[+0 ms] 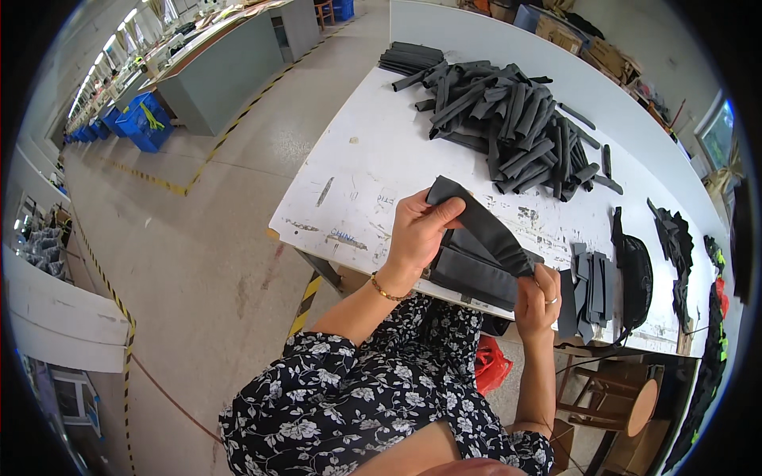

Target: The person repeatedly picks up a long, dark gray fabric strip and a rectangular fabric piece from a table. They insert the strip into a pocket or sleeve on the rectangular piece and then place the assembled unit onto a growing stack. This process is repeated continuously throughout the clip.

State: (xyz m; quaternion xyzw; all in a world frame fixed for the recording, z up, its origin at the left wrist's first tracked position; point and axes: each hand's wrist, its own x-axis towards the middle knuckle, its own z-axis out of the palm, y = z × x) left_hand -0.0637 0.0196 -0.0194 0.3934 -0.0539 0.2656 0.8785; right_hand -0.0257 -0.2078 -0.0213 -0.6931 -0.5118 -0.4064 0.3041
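A dark grey fabric strip [482, 225] is stretched between my two hands above the near edge of the white table [337, 170]. My left hand [421, 230] pinches its upper left end between thumb and fingers. At the lower right end, where the cloth is bunched, my right hand [539, 300] closes on it. Beneath the strip lie dark flat fabric pieces [476, 274], partly hidden by it. Farther back is a large heap of rolled dark fabric tubes [508, 119], with a neat stack of similar strips [410, 57] at its left.
Right of my hands lie grey flat pieces [591, 285] and a black bag [635, 282]. Black fabric scraps [675, 254] sit farther right. A pale partition [508, 36] borders the table's far side. A wooden stool [635, 404] and a red plastic bag [492, 365] are below.
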